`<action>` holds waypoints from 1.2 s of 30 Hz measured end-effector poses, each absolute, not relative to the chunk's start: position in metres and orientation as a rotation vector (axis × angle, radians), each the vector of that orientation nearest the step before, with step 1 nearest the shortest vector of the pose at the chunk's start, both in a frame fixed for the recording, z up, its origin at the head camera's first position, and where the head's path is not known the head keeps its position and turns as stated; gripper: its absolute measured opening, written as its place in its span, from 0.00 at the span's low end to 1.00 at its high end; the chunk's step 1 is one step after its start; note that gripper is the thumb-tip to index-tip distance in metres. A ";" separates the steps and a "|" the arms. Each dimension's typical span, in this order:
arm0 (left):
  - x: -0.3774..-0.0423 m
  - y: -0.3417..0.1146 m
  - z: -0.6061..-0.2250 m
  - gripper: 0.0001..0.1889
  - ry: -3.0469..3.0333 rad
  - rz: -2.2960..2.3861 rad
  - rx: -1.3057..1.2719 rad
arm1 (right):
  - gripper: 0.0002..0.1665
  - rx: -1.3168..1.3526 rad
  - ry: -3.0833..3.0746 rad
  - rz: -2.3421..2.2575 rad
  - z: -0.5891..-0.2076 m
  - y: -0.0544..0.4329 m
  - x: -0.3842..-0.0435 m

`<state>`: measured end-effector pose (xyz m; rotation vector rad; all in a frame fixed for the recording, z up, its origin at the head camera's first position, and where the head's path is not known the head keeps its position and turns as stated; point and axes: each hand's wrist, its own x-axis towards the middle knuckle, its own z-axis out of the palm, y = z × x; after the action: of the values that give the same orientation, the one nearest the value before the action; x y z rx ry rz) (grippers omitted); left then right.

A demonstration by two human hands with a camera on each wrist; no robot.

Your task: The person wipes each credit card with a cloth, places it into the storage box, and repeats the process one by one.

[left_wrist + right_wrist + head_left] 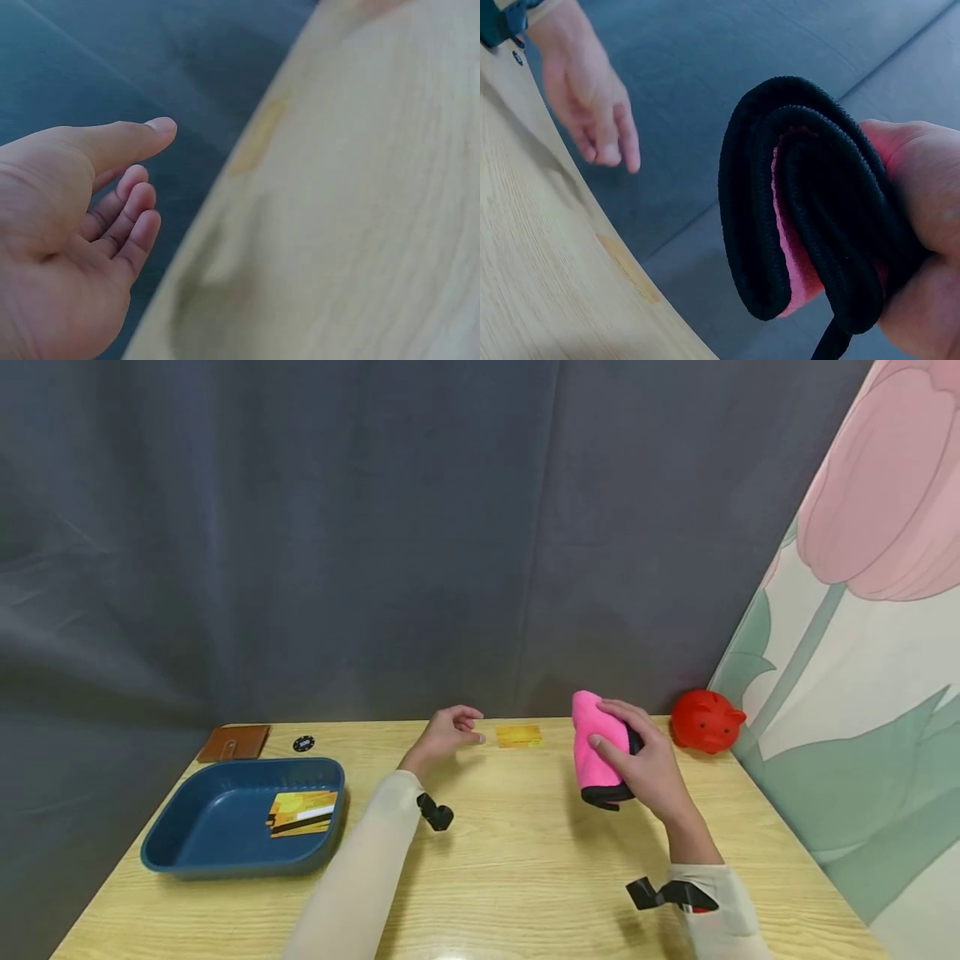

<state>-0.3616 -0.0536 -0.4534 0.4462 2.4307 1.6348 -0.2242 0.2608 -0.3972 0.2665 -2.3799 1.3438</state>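
My right hand [645,760] grips a folded pink towel [596,747] with black edging, held up over the right part of the table. In the right wrist view the towel [795,202] shows its layered black-trimmed end, with a short black loop hanging below. Relaxed, with fingers slightly bent and nothing in them, my left hand [447,735] hovers near the table's back edge. Just right of its fingertips, a gold card [519,737] lies flat on the wood. The left wrist view shows that hand [82,225] with thumb and fingers apart.
A blue tray [243,868] at the left holds several gold cards [303,806]. Behind it lie a brown leather wallet [234,743] and a black poker chip [303,743]. A red piggy bank [705,722] stands at the back right, by the flowered wall. A dark curtain [375,543] hangs behind the table.
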 end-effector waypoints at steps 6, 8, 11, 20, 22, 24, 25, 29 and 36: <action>-0.369 -0.029 -0.470 0.25 2.407 1.589 0.434 | 0.28 0.258 -2.357 1.363 -0.397 0.264 -0.223; -0.371 -0.027 -0.474 0.26 2.420 1.565 0.417 | 0.28 0.257 -2.351 1.379 -0.397 0.262 -0.224; -0.372 -0.028 -0.476 0.26 2.464 1.513 0.381 | 0.28 0.262 -2.351 1.396 -0.398 0.258 -0.224; -0.365 -0.040 -0.472 0.27 2.497 1.394 0.316 | 0.28 0.193 -2.304 1.420 -0.392 0.262 -0.217; -0.364 -0.039 -0.470 0.27 2.487 1.395 0.302 | 0.28 0.182 -2.301 1.421 -0.390 0.266 -0.216; -0.363 -0.039 -0.469 0.26 2.487 1.388 0.296 | 0.28 0.179 -2.301 1.420 -0.389 0.268 -0.216; -0.363 -0.038 -0.468 0.26 2.487 1.385 0.297 | 0.28 0.178 -2.303 1.421 -0.389 0.268 -0.215; -0.360 -0.036 -0.467 0.25 2.497 1.357 0.301 | 0.28 0.170 -2.307 1.417 -0.388 0.271 -0.214; -0.357 -0.030 -0.465 0.25 2.590 1.274 0.319 | 0.28 0.153 -2.294 1.415 -0.386 0.274 -0.213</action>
<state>-0.3566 -0.0305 -0.4653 0.3188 2.5903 1.2745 -0.2131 0.2740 -0.3864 0.1534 -2.2943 1.4151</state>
